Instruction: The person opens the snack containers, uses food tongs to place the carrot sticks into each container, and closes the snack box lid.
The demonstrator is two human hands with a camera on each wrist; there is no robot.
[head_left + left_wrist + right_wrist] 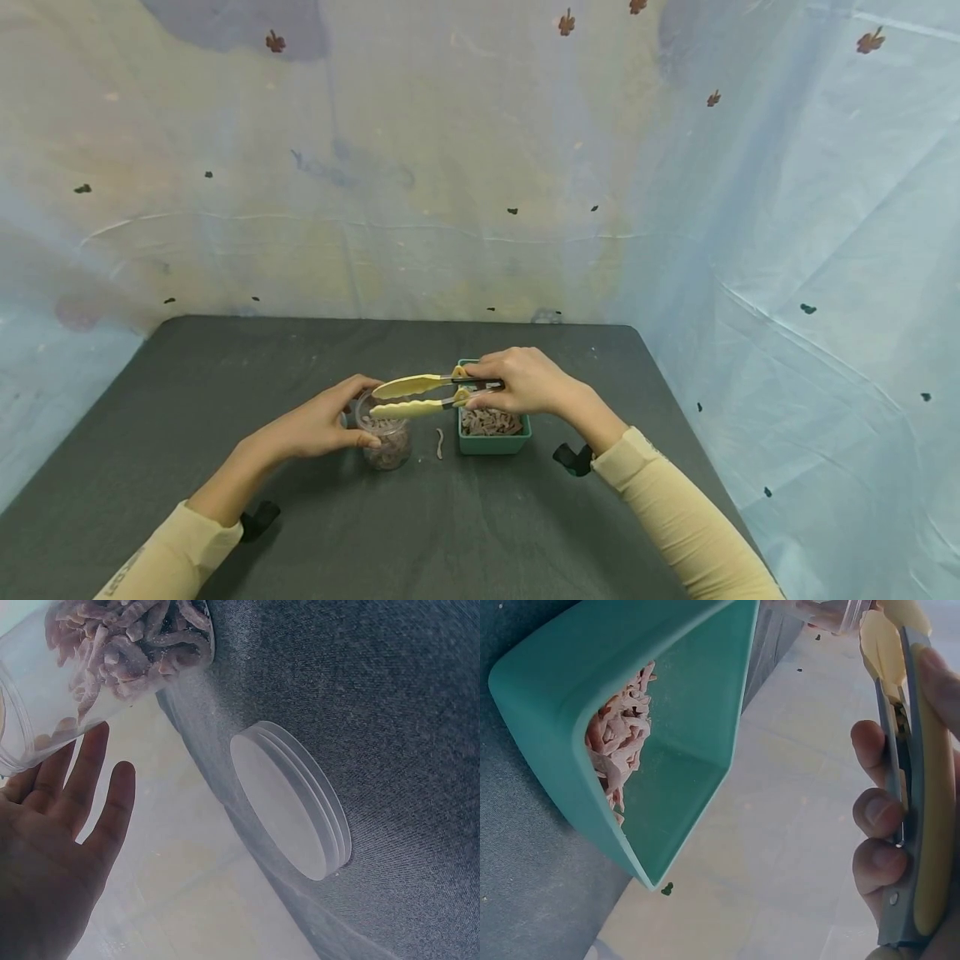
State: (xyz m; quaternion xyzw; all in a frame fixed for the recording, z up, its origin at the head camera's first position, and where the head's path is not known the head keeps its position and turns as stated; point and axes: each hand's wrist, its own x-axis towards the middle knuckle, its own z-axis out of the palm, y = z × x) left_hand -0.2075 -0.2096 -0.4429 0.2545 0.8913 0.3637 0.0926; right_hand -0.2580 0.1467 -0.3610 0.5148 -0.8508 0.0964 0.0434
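My left hand (326, 421) holds a clear plastic jar (392, 454), its thumb at the near side and its fingers around the far side. Brownish-pink dried strips (142, 645) lie in the jar's lower part. In my right hand (528, 382) is a pair of tongs (420, 385) with yellow tips, gripped by the handles. The tips stand apart over the jar's mouth, with nothing seen between them. Below the right hand sits a green rectangular container (694, 742), with similar strips (622, 735) heaped along one side.
One loose strip (439, 443) lies on the dark table (315, 533) between jar and container. A round translucent lid (289, 802) rests on the table beside the jar. Behind the table hangs a pale plastic sheet (420, 267), which continues along the right side.
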